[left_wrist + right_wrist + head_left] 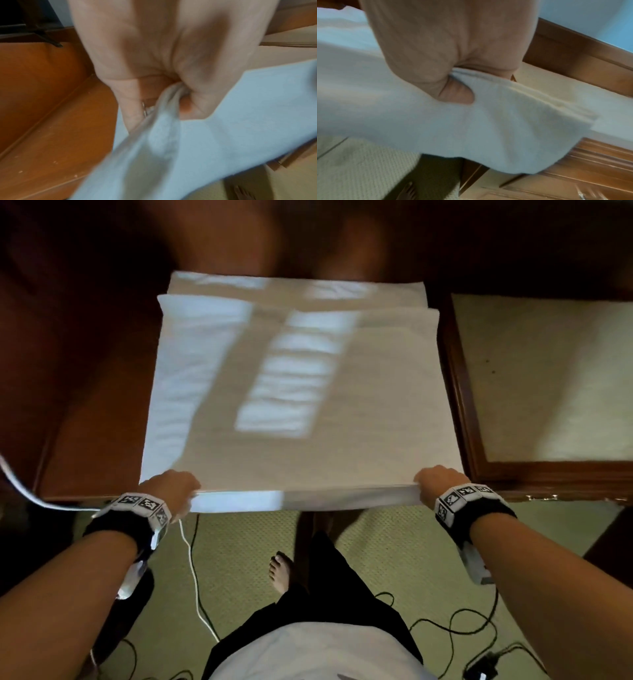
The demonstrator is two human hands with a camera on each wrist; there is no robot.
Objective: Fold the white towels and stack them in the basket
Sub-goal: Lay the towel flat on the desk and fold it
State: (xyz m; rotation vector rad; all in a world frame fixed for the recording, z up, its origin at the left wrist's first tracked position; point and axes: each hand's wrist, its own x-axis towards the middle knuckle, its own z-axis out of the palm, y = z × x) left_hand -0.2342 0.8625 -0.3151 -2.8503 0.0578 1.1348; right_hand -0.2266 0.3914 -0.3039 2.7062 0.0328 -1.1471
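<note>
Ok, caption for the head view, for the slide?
Both hands, left hand and right hand, grip the near corners of a white towel spread over a wooden table.

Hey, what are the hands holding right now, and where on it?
Both hands grip one white towel at its near edge: left hand on the left corner, right hand on the right corner.

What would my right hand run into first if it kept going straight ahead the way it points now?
Probably nothing solid at first: the right hand, gripping the white terry towel at its near corner, points along that towel's right edge over the dark wooden table. Depth is unclear.
</note>
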